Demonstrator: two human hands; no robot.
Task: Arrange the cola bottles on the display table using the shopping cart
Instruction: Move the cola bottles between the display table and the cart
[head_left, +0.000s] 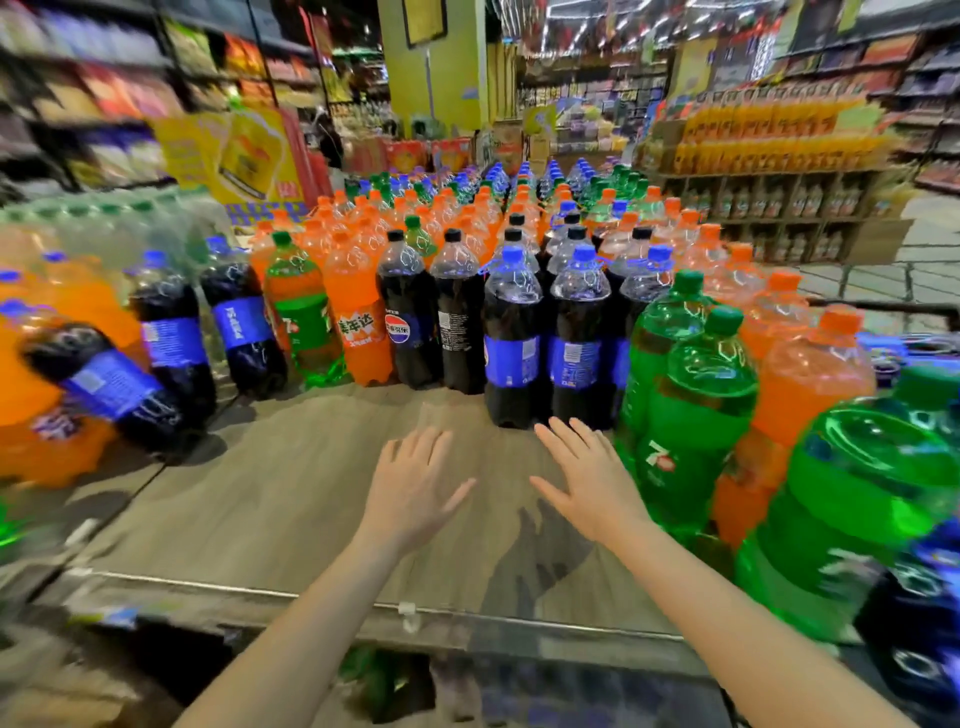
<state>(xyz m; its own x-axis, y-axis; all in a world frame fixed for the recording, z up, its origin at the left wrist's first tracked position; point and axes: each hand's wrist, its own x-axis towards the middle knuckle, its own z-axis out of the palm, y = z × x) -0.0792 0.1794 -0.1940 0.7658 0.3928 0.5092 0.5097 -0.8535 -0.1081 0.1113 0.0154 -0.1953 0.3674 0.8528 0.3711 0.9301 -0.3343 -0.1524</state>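
- Head view: both hands hover palm-down over the bare near part of the table (291, 499), fingers straight and spread, holding nothing.
- The left hand (415, 483) sits over the middle of the open patch; the right hand (587, 478) is just to its right, its fingertips (558, 428) close to the base of the nearest cola bottles.
- Those cola bottles (511, 343), dark with blue caps and blue labels, stand upright in a short row just beyond the right hand, so their long axis is vertical. The row continues far into the table, flanked by black-capped cola bottles (410, 312) to the left.
- From the hands the colas lie ahead and slightly right; the right hand is clearly the nearer one. A grasp would likely mean reaching forward and wrapping the body or neck from the near side.
- More cola stands at the left (171, 332), and one leaning bottle (104, 379) tilts heavily there, though motion blur and lens distortion make its true lean hard to judge.
- Green bottles (691, 405) crowd the right edge just beside the right forearm; orange bottles (358, 312) fill much of the middle and far table.
- A dark rail and blue shapes at the right edge (904, 343) may be the shopping cart; it is too blurred to be sure.
- The open patch in front suggests room remains for more bottles.
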